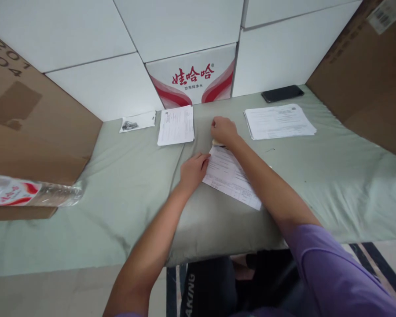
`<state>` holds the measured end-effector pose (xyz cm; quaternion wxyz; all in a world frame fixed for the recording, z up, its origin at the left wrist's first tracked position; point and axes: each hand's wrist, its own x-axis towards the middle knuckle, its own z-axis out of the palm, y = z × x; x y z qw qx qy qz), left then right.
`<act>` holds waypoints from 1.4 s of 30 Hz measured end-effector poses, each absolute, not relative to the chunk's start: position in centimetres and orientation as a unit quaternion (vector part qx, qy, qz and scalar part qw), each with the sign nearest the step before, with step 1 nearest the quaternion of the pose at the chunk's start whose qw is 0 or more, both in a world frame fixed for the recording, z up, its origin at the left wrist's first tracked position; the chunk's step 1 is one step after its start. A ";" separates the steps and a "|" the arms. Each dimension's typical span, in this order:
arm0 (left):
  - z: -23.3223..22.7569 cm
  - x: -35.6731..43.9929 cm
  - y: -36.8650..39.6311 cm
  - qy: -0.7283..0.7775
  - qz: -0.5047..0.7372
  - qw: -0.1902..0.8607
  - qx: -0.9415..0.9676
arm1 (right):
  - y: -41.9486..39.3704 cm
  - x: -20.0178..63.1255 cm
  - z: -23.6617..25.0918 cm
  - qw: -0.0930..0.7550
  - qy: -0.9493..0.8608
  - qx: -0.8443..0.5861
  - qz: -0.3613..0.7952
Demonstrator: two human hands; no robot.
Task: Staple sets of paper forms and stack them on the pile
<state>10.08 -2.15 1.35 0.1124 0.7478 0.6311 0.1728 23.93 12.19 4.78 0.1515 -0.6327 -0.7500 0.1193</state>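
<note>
A printed sheet of paper [229,176] lies at an angle on the green cloth in front of me. My left hand [194,170] is at its left edge, fingers curled and the thumb side against the paper. Beyond the sheet's top corner, my right hand [224,130] is closed in a fist. Under that fist a small tan and dark object [218,143] shows at the paper's corner; most of it is hidden, so its kind is unclear. My right forearm covers part of the sheet's right side.
Paper stacks stand left [176,125] and right [279,121] of my hands. A black phone [283,93] lies at the back right, a white packet [137,122] at the back left. Cardboard boxes flank both sides, white boxes line the back, and a water bottle [33,192] lies left.
</note>
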 end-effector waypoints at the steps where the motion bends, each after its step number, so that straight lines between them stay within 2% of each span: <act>1: 1.3 10.0 -2.1 0.630 0.175 0.112 0.749 | 12.3 23.9 4.4 0.142 -0.750 -0.634 0.120; 24: 1.5 10.1 -2.2 0.635 0.175 0.125 0.742 | 12.8 24.2 2.5 0.136 -0.766 -0.611 0.148; 35: 1.3 10.1 -2.1 0.633 0.173 0.122 0.744 | 11.4 23.0 2.8 0.084 -0.783 -0.613 0.063; 42: 1.1 9.9 -2.1 0.633 0.180 0.126 0.742 | 10.8 22.8 2.9 0.080 -0.790 -0.604 0.063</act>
